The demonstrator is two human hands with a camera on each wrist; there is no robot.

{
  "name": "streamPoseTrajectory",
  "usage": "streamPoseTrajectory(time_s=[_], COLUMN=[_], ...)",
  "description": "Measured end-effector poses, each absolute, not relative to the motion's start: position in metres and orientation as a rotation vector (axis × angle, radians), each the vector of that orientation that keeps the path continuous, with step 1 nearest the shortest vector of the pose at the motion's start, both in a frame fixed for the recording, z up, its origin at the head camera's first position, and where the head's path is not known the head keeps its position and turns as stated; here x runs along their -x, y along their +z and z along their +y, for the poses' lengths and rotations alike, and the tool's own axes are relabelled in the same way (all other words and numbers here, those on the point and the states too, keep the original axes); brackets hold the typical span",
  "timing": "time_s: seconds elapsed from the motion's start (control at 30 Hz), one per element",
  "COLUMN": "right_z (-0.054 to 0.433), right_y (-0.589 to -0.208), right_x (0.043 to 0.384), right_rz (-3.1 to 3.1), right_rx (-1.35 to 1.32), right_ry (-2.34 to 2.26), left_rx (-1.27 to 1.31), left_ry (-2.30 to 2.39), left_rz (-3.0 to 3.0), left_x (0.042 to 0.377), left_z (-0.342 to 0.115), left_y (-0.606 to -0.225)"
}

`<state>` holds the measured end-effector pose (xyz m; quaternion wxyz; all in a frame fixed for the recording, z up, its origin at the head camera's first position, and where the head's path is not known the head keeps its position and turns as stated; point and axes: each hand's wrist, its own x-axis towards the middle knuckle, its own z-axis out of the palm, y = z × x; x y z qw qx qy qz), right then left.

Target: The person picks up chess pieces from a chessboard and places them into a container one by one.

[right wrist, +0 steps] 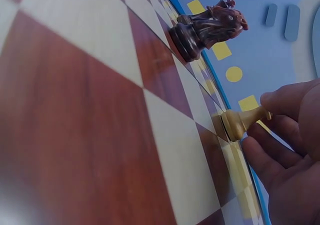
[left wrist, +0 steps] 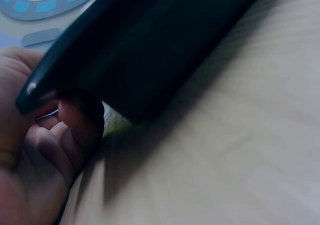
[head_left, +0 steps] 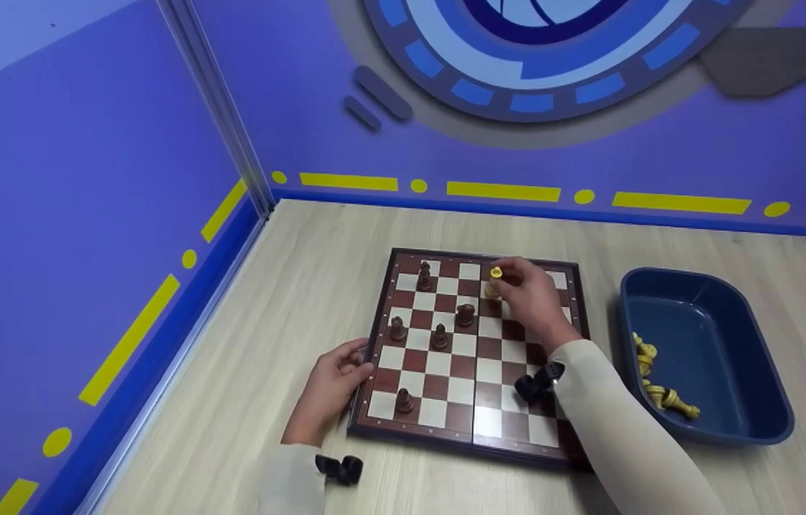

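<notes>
A brown-and-cream chessboard (head_left: pixel 488 422) lies on the table with several dark chess pieces standing on its left half. Its left edge is held by my left hand (head_left: pixel 331 390), thumb at the rim and fingers curled beneath, as the left wrist view shows. Near the far side of the board, my right hand (head_left: pixel 535 297) pinches a pale chess piece (right wrist: pixel 240 122) by its upper part. The base of that piece is at the board's surface; whether it touches is hard to tell. A dark knight (right wrist: pixel 215 27) stands nearby, left of the right hand in the head view.
Right of the board stands a dark blue bin (head_left: pixel 724 357) with several pale chess pieces (head_left: pixel 667 400) lying along its left side. A blue wall (head_left: pixel 345 154) borders the table at the back, and another panel (head_left: pixel 88 250) rises on the left.
</notes>
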<state>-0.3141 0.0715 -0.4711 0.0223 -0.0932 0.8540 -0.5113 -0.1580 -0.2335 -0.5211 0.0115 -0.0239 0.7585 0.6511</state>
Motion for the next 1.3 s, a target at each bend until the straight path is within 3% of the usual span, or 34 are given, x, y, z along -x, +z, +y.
streamPoseTrajectory(time_s=[0.6,1.3], right_z=[0.079,0.084], right_y=[-0.474,-0.449], right_x=[0.312,0.302], right_rz=[2.655,2.73], right_rx=[0.28,0.32], right_ry=[-1.66,-1.668], left_rx=[0.037,0.065], left_ry=[2.006,2.072], left_rz=[2.393,2.339], left_x=[0.157,0.159], left_z=[-0.229,-0.232], left_y=[-0.519,-0.52])
